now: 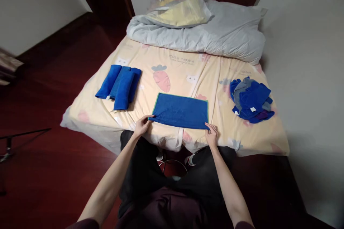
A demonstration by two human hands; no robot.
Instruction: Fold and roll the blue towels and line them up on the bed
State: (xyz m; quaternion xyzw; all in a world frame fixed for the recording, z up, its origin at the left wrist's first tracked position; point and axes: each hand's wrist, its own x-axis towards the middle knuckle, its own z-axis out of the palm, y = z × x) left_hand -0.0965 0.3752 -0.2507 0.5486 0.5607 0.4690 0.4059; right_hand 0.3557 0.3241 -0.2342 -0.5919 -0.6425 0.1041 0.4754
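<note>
A blue cloth [180,110] with a green edge lies flat and folded into a rectangle near the front edge of the bed [188,68]. My left hand [142,126] pinches its near left corner. My right hand [211,134] pinches its near right corner. Both hands rest on the sheet at the bed's front edge.
Three folded blue cloths [119,86] lie side by side at the bed's left. A loose heap of blue and grey cloths [251,100] sits at the right. A grey duvet [215,30] and a yellow pillow [180,12] are bunched at the far end. Dark wooden floor surrounds the bed.
</note>
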